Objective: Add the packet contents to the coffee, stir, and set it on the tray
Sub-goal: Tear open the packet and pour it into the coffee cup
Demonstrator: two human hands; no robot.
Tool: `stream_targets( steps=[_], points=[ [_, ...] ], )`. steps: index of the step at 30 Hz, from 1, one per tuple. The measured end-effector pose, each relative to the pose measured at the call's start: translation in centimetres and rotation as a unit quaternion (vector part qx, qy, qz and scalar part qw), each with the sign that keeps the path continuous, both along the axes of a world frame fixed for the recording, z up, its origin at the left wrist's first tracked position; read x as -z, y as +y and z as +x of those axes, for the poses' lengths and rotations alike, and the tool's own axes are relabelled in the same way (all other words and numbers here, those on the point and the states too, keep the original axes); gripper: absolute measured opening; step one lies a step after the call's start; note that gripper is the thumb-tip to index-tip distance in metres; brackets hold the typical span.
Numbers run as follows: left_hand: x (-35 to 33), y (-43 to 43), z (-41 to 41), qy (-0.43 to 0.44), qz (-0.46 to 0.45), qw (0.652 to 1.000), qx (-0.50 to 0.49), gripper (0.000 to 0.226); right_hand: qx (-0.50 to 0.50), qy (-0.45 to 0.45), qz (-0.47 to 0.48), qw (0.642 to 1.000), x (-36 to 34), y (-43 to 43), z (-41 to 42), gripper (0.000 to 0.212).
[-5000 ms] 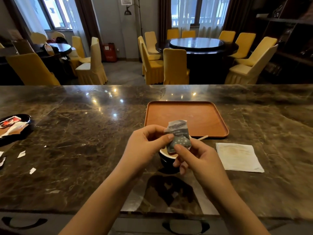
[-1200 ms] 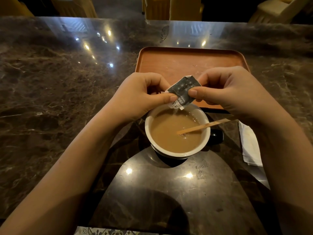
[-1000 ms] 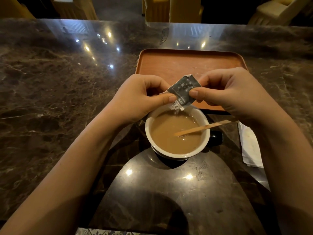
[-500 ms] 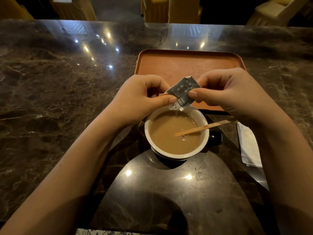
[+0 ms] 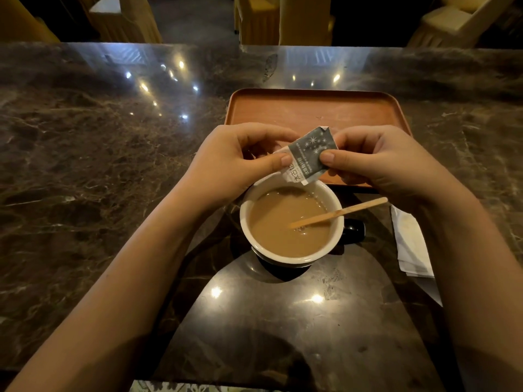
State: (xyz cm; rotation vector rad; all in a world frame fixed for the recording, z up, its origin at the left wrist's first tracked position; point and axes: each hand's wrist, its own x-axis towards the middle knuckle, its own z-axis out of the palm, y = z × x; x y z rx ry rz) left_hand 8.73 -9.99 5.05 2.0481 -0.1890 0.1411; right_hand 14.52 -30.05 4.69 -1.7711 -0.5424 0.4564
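A small grey packet (image 5: 310, 157) with white stars is pinched between my left hand (image 5: 240, 159) and my right hand (image 5: 376, 162), tilted with its lower corner over the far rim of the cup. The cup (image 5: 334, 244) is white inside, dark outside, holds light brown coffee and stands on the marble counter with its handle to the right. A wooden stir stick (image 5: 339, 213) leans in the coffee, pointing out to the right. The orange tray (image 5: 311, 108) lies just beyond the cup, partly hidden by my hands.
A folded white napkin (image 5: 410, 244) lies on the counter right of the cup. The dark marble counter (image 5: 99, 165) stretches wide to the left. Yellow covered chairs (image 5: 257, 18) stand beyond its far edge.
Since five seconds ago the view has dropped closer over the cup. Over the last second both hands have kept the packet tilted above the cup's far rim, barely shifting.
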Motion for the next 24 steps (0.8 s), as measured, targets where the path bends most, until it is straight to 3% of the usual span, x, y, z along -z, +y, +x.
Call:
stream_targets(
  steps=[8,18,24],
  points=[
    [-1.1,-1.4,0.3,-0.004,-0.005,1.0,-0.016,0.019,-0.021,0.007,0.003,1.0,0.8,-1.0,0.5,0.014],
    [-2.7,-2.8,0.1,-0.004,-0.019,0.999,-0.037,0.02,0.014,0.071,0.141,0.987,0.5,-0.6,0.1,0.036],
    [-2.0,-3.6,-1.1,0.005,-0.022,0.999,-0.045,0.022,0.026,0.064,0.181,0.981,-0.4,-0.3,-0.3,0.027]
  ],
)
